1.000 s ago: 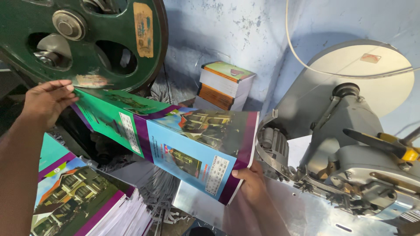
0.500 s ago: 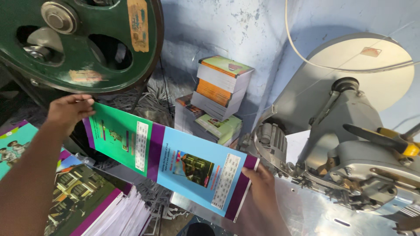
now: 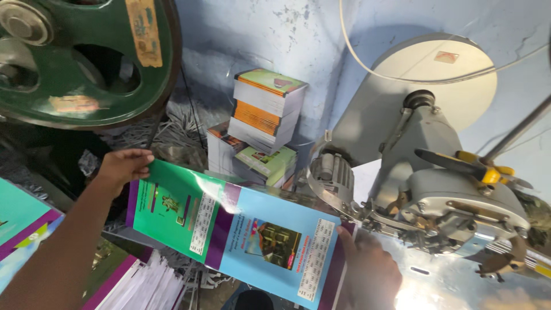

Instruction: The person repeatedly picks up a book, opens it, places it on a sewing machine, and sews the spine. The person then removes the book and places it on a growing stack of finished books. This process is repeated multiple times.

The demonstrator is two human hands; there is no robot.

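Note:
I hold a wide printed cover sheet (image 3: pixel 241 229), green on its left half, light blue on its right, with purple bands. My left hand (image 3: pixel 121 167) grips its upper left corner. My right hand (image 3: pixel 367 270) grips its lower right edge, close to the grey stitching machine (image 3: pixel 436 189). The sheet lies tilted, its right end lower, over the gap between a pile of sheets and the machine.
A big green flywheel (image 3: pixel 86 57) fills the upper left. Stacks of bound booklets (image 3: pixel 264 120) stand against the blue wall. More printed covers (image 3: pixel 23 224) and white paper edges (image 3: pixel 149 284) lie at lower left. A shiny metal table (image 3: pixel 459 281) sits under the machine.
The sheet has dropped lower and flattened out, uncovering the booklet stacks behind it. Both hands moved down with it, still holding its two ends.

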